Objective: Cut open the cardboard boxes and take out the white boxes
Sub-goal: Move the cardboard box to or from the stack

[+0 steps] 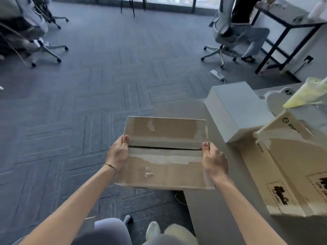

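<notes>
Gray carpet floor (88,85), office room. My left hand (118,152) and right hand (214,159) grip a cardboard box (165,154), slit open, held over the floor. On the counter (221,218), another cardboard box (292,174) waits. Farther back, one white box (237,110) is out.

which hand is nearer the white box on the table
Right. The right hand grips the held cardboard box's right edge, just left of the white box. The left hand grips the far left edge.
</notes>
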Tool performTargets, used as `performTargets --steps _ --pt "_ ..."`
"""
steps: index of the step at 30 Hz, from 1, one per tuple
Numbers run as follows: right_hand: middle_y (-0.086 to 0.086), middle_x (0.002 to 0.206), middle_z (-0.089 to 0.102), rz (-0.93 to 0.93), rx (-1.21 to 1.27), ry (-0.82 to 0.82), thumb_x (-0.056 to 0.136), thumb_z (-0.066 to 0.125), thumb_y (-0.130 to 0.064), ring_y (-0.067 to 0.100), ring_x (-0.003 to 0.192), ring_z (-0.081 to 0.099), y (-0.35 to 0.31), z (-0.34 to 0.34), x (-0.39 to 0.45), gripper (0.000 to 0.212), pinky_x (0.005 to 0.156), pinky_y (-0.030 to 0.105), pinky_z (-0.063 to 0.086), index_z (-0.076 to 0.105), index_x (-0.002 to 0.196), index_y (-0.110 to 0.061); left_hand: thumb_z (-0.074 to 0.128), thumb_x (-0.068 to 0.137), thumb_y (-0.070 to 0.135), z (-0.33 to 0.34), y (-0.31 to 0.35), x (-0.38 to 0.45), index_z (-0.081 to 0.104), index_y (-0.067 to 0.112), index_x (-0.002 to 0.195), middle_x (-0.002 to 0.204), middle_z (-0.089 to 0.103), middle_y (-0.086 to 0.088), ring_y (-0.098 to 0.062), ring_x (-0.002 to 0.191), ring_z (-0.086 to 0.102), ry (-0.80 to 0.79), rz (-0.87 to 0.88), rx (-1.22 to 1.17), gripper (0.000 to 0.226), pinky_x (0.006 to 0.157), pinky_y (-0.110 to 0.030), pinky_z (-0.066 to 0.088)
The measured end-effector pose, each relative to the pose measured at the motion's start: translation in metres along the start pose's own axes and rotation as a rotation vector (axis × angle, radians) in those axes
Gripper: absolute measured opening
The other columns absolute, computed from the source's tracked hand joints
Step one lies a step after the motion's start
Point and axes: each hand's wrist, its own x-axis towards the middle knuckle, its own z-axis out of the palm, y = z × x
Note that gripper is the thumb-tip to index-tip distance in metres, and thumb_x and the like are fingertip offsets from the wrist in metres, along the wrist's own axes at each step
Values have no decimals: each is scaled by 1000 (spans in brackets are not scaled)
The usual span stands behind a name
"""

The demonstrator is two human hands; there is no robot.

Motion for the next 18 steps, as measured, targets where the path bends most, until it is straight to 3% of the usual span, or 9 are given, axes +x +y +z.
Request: performTargets --steps 8,12,15,18 --pt "-2 83 66 -22 9 -33 109 31 -46 31 82 57 -74 37 109 37 74 40 39 59 103 -24 29 99 71 -26 10 122 66 34 104 107 71 12 -20 107 65 12 -48 -57 53 102 -54 48" --pt "-9 71 60 -19 37 -37 109 32 -44 28 74 55 -112 59 186 35 70 40 38 55 92 -23 32 101 66 -33 26 206 67 30 105 106 72 8 -21 105 66 28 -56 -69 51 100 -55 49" --pt "-5 73 64 -28 86 -34 109 32 -45 29 77 61 -139 73 252 37 73 43 46 56 92 -23 29 96 75 -36 43 270 65 32 119 122 69 11 -20 119 61 45 -69 -33 61 108 -53 44" --pt "-6 76 64 -20 108 -48 109 33 -44 26 77 59 -163 80 305 36 71 41 43 57 94 -23 27 94 77 -40 62 327 64 36 118 123 68 13 -21 120 60 52 -72 -4 60 109 -53 42"
